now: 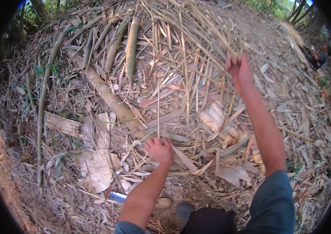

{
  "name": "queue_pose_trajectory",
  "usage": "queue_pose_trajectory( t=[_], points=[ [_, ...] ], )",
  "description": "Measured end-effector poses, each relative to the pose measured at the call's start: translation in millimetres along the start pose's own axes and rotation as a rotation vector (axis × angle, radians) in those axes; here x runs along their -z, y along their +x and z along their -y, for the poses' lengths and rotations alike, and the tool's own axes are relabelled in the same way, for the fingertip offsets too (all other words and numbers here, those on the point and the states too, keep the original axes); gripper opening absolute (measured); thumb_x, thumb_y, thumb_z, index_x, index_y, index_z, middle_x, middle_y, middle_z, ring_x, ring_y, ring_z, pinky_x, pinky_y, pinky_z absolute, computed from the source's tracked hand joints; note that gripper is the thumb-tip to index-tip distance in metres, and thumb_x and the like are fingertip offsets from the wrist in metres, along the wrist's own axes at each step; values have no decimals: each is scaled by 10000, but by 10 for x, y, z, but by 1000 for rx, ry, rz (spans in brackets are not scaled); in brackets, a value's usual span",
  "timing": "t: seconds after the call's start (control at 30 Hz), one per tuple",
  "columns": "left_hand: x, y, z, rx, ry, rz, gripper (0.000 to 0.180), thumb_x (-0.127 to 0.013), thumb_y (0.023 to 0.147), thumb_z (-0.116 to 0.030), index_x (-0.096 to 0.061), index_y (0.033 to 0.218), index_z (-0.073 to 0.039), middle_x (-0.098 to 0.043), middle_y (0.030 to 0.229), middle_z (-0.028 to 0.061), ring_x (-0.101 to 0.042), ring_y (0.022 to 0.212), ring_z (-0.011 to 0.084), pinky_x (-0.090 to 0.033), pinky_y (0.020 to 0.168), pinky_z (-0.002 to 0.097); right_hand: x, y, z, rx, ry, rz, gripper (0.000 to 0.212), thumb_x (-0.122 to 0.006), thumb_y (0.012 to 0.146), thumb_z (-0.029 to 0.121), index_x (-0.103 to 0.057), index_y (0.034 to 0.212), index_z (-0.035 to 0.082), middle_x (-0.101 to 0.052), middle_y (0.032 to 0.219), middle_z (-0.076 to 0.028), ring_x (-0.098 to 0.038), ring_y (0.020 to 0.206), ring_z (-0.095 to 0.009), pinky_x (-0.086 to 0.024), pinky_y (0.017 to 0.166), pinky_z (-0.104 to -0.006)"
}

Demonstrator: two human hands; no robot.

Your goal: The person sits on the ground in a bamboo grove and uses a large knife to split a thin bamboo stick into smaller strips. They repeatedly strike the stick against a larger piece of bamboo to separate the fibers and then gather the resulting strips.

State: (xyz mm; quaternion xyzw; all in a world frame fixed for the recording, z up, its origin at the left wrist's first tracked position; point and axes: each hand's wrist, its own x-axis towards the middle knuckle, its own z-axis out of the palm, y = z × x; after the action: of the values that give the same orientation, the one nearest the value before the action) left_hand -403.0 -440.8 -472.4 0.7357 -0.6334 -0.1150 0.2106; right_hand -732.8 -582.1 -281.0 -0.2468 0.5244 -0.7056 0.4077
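My left hand [159, 150] is closed near the middle of the view, its fingers pinching the lower end of a thin, pale bamboo stick [158, 113] that points away from me. Farther off to the right, my right hand [240, 72] is closed at the near ends of a long pile of split bamboo sticks [200, 43]. Its fingers grip what looks like a bamboo stick; how many are in the grip I cannot tell. Beside my left forearm lies a shiny metal blade [117, 197]. A rounded wooden piece [163, 202] shows on the forearm's other side.
Thick bamboo poles [133, 46] lie at the far left of the pile. A larger bamboo log [110, 97] crosses the ground diagonally. Dry leaves and husks [99, 167] cover the slope. A long curved stem [42, 117] stands at left. My boot [184, 210] is below.
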Motion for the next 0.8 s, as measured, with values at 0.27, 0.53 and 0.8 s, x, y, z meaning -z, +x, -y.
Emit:
queue_pose_trajectory(
  t=[0.27,0.53,0.8],
  points=[
    [186,30,76,-113,-191,49,200,-633,821,-192,-607,847,5,-544,1033,193,-493,1000,394,-411,878,502,476,-3048,784,-13,-74,5,430,-542,959,380,-416,689,69,-494,758,-84,-437,714,-173,-367,695,-324],
    [1447,728,1013,424,-929,-67,382,-510,978,-308,-563,823,37,-518,768,170,-472,718,302,-402,712,449,-45,-4255,1443,11,-25,309,511,-589,922,482,-414,648,88,-486,757,-81,-442,686,-171,-384,684,-334],
    [3549,313,2895,1093,-1171,-135,370,-362,983,-432,-425,798,-118,-371,555,19,-355,439,162,-280,410,342,-1630,-4450,1836,-461,578,660,372,-538,941,387,-426,675,154,-456,813,7,-453,683,-96,-394,723,-303]
  ],
)
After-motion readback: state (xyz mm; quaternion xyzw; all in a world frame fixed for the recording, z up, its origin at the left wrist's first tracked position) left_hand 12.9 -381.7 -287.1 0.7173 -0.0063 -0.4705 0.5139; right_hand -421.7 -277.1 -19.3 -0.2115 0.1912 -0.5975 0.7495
